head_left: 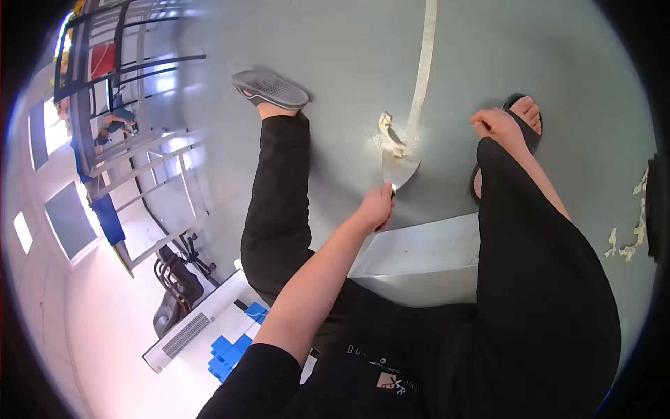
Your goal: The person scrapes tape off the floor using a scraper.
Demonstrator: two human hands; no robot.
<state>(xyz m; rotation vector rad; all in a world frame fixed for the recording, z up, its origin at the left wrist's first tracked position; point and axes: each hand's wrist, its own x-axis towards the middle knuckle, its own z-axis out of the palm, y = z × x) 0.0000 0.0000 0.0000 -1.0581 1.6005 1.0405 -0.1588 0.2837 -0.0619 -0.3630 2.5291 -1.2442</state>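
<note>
My left hand point(377, 207) is closed around the handle of a putty knife point(400, 170). Its broad, flat metal blade lies low against the grey floor. At the blade's front edge sits a crumpled, curled cream-white strip point(392, 140), with small crumbs around it. Just beyond, a straight whitish floor line point(423, 66) runs away toward the top of the view and stops near the blade. My right hand point(496, 126) is by my right knee, above the sandal, with its fingers curled and nothing visible in them.
Beneath me is a white box-like seat point(426, 248). Torn whitish scraps point(631, 244) lie at far right beside a dark object point(656, 209). Metal racks point(150, 174), an office chair point(178, 286) and blue boxes point(229, 353) stand at left. Another person point(118, 123) is in the background.
</note>
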